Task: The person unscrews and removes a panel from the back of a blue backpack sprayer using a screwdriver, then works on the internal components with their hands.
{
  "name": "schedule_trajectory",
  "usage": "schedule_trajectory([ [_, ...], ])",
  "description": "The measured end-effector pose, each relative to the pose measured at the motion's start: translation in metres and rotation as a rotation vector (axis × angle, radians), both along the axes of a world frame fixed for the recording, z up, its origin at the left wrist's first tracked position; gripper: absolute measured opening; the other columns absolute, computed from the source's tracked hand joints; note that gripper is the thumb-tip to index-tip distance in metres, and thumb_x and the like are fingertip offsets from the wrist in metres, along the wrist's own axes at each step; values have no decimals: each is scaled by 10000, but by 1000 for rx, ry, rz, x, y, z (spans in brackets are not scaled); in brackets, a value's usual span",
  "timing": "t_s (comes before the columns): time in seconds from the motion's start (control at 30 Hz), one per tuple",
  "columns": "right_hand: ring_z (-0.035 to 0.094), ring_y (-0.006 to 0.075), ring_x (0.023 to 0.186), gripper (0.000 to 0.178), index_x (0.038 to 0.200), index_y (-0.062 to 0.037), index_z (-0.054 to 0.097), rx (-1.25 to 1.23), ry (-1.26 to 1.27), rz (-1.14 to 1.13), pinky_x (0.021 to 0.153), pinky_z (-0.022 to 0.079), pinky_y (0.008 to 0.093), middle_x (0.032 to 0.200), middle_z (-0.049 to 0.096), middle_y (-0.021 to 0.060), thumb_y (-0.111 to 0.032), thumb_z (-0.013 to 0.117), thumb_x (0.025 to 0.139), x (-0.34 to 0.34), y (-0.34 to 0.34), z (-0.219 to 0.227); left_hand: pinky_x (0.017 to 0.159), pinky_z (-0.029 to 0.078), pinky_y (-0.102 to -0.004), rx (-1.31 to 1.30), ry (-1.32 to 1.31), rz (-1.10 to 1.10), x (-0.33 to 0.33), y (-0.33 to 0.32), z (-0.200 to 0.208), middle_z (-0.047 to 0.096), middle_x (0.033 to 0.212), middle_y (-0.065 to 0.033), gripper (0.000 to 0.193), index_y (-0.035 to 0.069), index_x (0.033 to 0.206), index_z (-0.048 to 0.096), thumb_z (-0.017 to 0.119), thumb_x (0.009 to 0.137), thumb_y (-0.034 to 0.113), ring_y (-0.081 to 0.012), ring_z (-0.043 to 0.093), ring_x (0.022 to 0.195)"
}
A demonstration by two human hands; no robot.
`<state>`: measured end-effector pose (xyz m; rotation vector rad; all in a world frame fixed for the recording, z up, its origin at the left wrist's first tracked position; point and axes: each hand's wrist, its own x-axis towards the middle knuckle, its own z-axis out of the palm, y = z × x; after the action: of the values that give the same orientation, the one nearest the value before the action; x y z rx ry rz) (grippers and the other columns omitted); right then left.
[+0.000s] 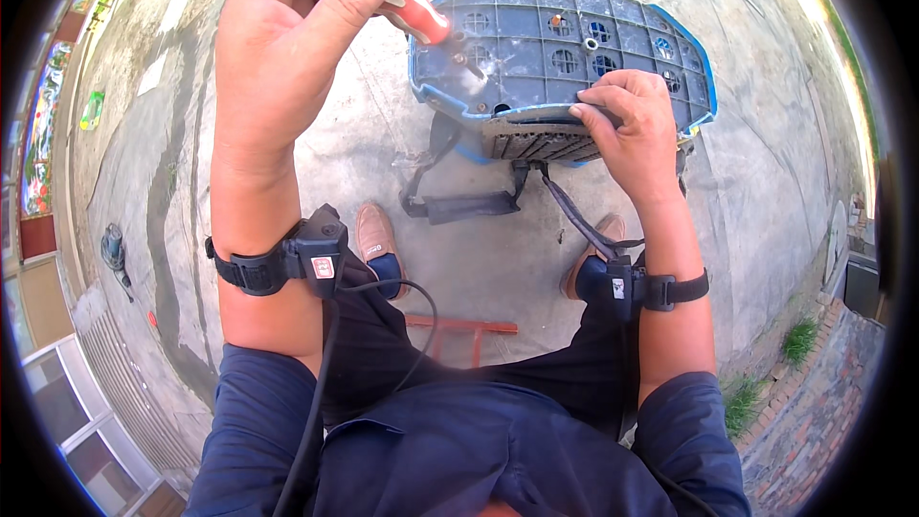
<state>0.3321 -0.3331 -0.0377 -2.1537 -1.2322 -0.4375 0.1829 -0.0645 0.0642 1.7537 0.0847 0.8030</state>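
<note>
Here, the left hand (287,57) is raised, grip closed around one screwdriver (429,25); the right hand (634,134) curls at one grey panel (525,67), its grip's closure unclear.

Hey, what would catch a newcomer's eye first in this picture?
Probably the blue casing, gridded face up, at upper centre, with the right hand at its near edge. Next, the red and white tool in the left hand, at the top, left of centre. Black units strapped on both forearms stand out too.
</note>
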Motion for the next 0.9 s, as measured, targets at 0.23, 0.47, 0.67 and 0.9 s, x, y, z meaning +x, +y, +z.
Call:
schedule_trajectory([
  [0.23,624,266,950,188,880,-102,778,1,5,1,862,495,389,941,695,39,-128,871,719,0,1,0,885,626,-411,-81,-99,72,3,0,4,655,1138,-197,504,13,1441,422,624,982,63,-289,714,1017],
  [0.47,622,268,954,263,929,-105,778,-4,20,-7,867,497,391,958,697,47,-172,891,702,-1,0,4,855,637,-433,-289,-120,-13,14,-6,-7,645,1140,-197,485,-21,1419,415,624,990,70,-309,708,1033],
  [0.67,615,277,996,456,1064,-107,769,72,114,38,886,498,386,1033,700,62,-282,931,675,-3,-3,12,910,616,-442,-349,-11,-147,20,-14,-29,665,1231,-234,413,13,1365,442,645,1016,102,-336,708,1114],
  [0.9,615,269,993,323,1003,-91,783,62,193,73,887,491,386,1014,708,59,-245,892,740,-1,-4,10,925,607,-414,-356,42,-169,25,-33,-37,663,1239,-208,463,8,1359,420,686,999,126,-316,704,1124],
])
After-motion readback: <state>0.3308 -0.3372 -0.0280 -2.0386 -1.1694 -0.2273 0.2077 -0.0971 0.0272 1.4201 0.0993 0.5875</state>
